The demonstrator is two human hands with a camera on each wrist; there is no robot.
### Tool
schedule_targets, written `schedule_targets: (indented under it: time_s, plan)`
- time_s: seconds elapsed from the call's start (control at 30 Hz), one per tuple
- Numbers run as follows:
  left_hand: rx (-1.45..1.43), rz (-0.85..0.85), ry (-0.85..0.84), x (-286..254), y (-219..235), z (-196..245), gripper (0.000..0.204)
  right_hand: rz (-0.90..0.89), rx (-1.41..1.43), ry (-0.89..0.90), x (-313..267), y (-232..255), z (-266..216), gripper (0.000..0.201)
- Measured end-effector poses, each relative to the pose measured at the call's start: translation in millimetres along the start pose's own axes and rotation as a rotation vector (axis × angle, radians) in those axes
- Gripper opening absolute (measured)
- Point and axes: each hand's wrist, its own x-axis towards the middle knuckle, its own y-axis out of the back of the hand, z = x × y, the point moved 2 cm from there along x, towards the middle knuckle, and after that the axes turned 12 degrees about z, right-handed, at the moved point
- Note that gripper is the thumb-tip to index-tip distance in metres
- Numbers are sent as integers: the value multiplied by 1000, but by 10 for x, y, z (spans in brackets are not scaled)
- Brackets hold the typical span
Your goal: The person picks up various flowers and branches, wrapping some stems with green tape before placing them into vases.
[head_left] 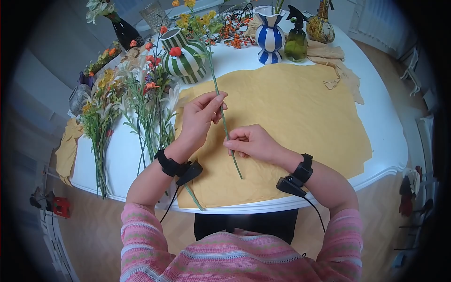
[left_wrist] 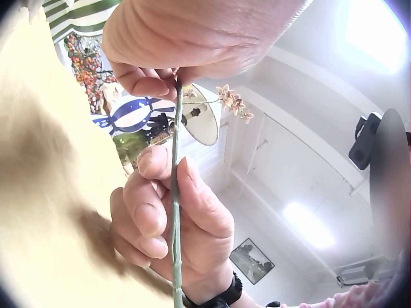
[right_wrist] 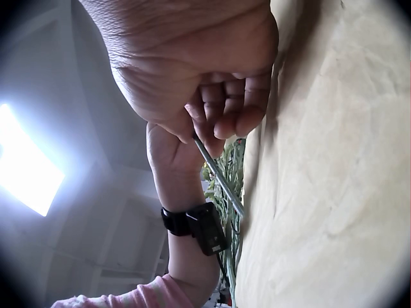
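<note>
A long green stem with small yellow flowers at its top is held above yellow paper. The left hand pinches it around mid-length between thumb and fingers. Lower down, the right hand pinches the same stem, whose bare end points toward the near table edge. In the left wrist view the right hand has its thumb and fingertips on either side of the stem. From the right wrist view, the stem's end sticks out below the right hand.
Bunches of flowers and lilies lie on the white table at left. Behind stand a green-striped vase, a blue-striped vase, a spray bottle and a patterned vase. Another stem lies near the front edge.
</note>
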Motion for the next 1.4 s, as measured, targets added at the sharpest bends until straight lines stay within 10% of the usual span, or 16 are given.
schedule_targets:
  time_s: [0.93,1.4]
  plan:
    - [1,-69,32,94,-97,52,20,-119,183,34,33,34,64,24]
    - [-68,-49,-147,584,-592,599,17,337,493,23,157,323,160,42]
